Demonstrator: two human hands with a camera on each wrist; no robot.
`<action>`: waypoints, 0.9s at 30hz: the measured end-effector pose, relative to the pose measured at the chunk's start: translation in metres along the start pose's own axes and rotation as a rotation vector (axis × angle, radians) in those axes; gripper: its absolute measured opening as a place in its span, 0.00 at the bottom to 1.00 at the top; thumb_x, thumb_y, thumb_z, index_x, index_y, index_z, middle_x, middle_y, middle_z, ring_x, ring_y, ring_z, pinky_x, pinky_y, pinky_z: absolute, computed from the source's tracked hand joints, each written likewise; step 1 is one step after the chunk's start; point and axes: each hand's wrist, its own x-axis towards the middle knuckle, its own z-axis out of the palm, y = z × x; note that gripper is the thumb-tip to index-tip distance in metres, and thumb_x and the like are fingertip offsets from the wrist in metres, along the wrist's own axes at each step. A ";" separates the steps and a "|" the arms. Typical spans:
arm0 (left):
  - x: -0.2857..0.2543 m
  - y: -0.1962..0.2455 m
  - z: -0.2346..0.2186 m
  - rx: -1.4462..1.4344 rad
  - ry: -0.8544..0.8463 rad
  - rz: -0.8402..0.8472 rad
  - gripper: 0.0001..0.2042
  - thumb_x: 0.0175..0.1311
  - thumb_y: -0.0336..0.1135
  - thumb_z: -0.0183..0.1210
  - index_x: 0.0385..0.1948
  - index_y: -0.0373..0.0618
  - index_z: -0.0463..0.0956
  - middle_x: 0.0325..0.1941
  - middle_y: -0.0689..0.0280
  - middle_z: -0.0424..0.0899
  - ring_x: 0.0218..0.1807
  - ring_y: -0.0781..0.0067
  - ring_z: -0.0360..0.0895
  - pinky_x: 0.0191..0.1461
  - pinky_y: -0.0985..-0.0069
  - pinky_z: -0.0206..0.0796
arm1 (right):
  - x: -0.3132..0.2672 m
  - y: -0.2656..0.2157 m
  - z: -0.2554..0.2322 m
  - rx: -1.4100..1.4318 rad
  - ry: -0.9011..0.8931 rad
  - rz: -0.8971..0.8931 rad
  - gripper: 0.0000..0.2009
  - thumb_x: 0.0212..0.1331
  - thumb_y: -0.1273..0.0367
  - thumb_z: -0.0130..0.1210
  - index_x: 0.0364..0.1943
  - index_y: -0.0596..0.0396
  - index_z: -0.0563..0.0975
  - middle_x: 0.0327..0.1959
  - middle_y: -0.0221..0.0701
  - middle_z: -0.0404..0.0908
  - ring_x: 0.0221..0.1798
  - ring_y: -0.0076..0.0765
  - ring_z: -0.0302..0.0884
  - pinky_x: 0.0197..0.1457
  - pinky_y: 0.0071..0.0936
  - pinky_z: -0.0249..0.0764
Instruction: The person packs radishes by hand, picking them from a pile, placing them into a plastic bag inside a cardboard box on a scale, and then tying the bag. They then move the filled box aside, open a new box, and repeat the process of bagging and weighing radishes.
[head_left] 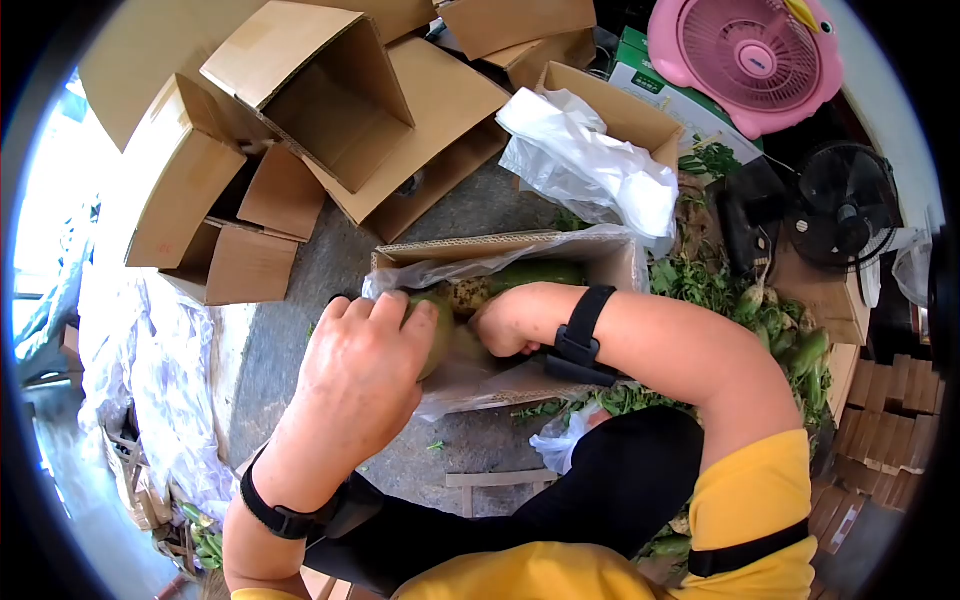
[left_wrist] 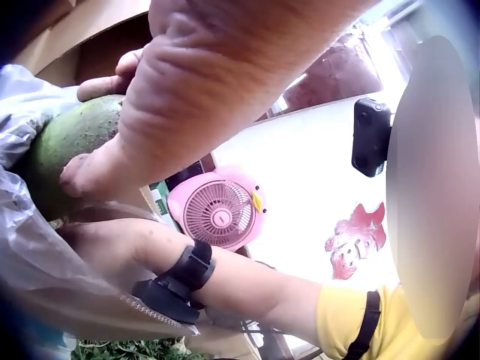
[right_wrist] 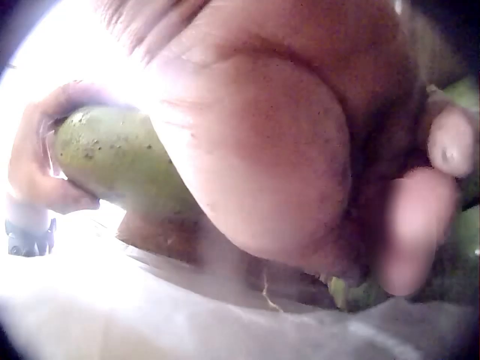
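A cardboard box (head_left: 625,262) lined with clear plastic stands before me, with green gourds inside. My left hand (head_left: 365,360) grips a large, bumpy-skinned green gourd (left_wrist: 79,139) at the box's left end, thumb on one side and fingers over the other. Deep in the middle of the box is my right hand (head_left: 525,312), its fingers bent, beside a brown-speckled yellowish patch (head_left: 466,296). Another long green gourd (head_left: 545,271) lies along the far wall. In the right wrist view the palm hides much of the contents, and I cannot tell whether the right fingers hold anything.
Empty cardboard cartons (head_left: 340,110) are piled at the back left. White plastic bags (head_left: 590,160) drape over another box behind. Leafy greens (head_left: 705,295) lie to the right, near a black fan (head_left: 845,210). A pink fan (head_left: 755,60) stands at the back right.
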 end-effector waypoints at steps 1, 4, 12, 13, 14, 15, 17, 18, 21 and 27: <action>-0.002 0.002 -0.002 0.002 0.000 0.007 0.25 0.35 0.28 0.62 0.44 0.39 0.73 0.40 0.58 0.75 0.38 0.56 0.72 0.47 0.67 0.64 | -0.003 0.002 0.000 0.024 0.019 0.027 0.09 0.49 0.77 0.42 0.26 0.62 0.76 0.21 0.37 0.77 0.19 0.35 0.73 0.19 0.32 0.68; -0.007 0.004 -0.003 -0.078 -0.058 -0.021 0.25 0.35 0.28 0.61 0.44 0.39 0.73 0.39 0.58 0.75 0.39 0.56 0.73 0.48 0.67 0.63 | -0.013 0.006 -0.004 -0.049 0.041 0.037 0.08 0.45 0.76 0.45 0.20 0.63 0.76 0.22 0.39 0.78 0.21 0.39 0.75 0.22 0.34 0.70; -0.006 0.000 0.003 -0.049 0.012 -0.028 0.24 0.35 0.30 0.61 0.43 0.38 0.73 0.41 0.58 0.75 0.39 0.58 0.73 0.47 0.67 0.63 | -0.065 0.072 -0.008 -0.424 0.322 -0.278 0.10 0.45 0.67 0.53 0.20 0.62 0.79 0.26 0.45 0.79 0.31 0.49 0.77 0.36 0.39 0.73; -0.006 -0.001 0.003 -0.054 0.013 -0.027 0.24 0.35 0.30 0.61 0.43 0.38 0.73 0.41 0.58 0.75 0.39 0.58 0.73 0.47 0.67 0.63 | -0.081 0.059 -0.008 -0.346 0.275 -0.118 0.11 0.48 0.67 0.52 0.21 0.62 0.79 0.27 0.45 0.79 0.32 0.49 0.77 0.37 0.40 0.73; -0.006 -0.001 0.002 -0.060 0.008 -0.031 0.24 0.35 0.30 0.61 0.43 0.38 0.73 0.41 0.58 0.75 0.39 0.58 0.73 0.47 0.67 0.63 | -0.076 0.060 -0.005 -0.330 0.219 -0.135 0.11 0.49 0.69 0.50 0.24 0.63 0.80 0.28 0.45 0.80 0.35 0.51 0.78 0.39 0.40 0.73; -0.005 -0.002 0.002 -0.064 0.003 -0.034 0.24 0.35 0.30 0.61 0.43 0.38 0.73 0.41 0.58 0.75 0.39 0.59 0.73 0.47 0.67 0.63 | -0.074 0.057 -0.002 -0.327 0.215 -0.136 0.11 0.49 0.69 0.50 0.24 0.63 0.80 0.28 0.45 0.80 0.35 0.51 0.78 0.39 0.40 0.73; -0.003 -0.004 0.001 -0.072 -0.004 -0.039 0.24 0.35 0.30 0.62 0.43 0.38 0.73 0.41 0.57 0.75 0.39 0.59 0.73 0.46 0.67 0.63 | -0.074 0.039 0.001 -0.199 0.093 -0.004 0.11 0.48 0.70 0.49 0.27 0.65 0.79 0.32 0.47 0.80 0.38 0.52 0.78 0.42 0.39 0.73; -0.003 -0.006 0.001 -0.077 -0.008 -0.045 0.24 0.35 0.31 0.62 0.42 0.38 0.73 0.41 0.57 0.75 0.39 0.59 0.73 0.46 0.67 0.63 | -0.073 0.038 0.006 -0.146 0.113 0.032 0.12 0.48 0.70 0.48 0.29 0.67 0.79 0.36 0.49 0.79 0.42 0.52 0.77 0.45 0.38 0.73; -0.003 -0.008 0.007 -0.062 -0.020 -0.021 0.24 0.35 0.31 0.62 0.42 0.38 0.73 0.42 0.57 0.75 0.39 0.59 0.73 0.45 0.67 0.63 | -0.050 0.050 0.019 -0.155 0.111 0.042 0.14 0.48 0.69 0.48 0.31 0.68 0.78 0.39 0.49 0.79 0.44 0.52 0.76 0.47 0.38 0.73; 0.003 -0.011 0.019 0.003 -0.059 0.010 0.25 0.35 0.31 0.62 0.43 0.38 0.72 0.40 0.58 0.74 0.37 0.60 0.73 0.45 0.68 0.63 | -0.031 0.058 0.031 0.045 0.108 0.180 0.14 0.51 0.66 0.49 0.26 0.68 0.78 0.29 0.46 0.80 0.32 0.45 0.79 0.34 0.38 0.75</action>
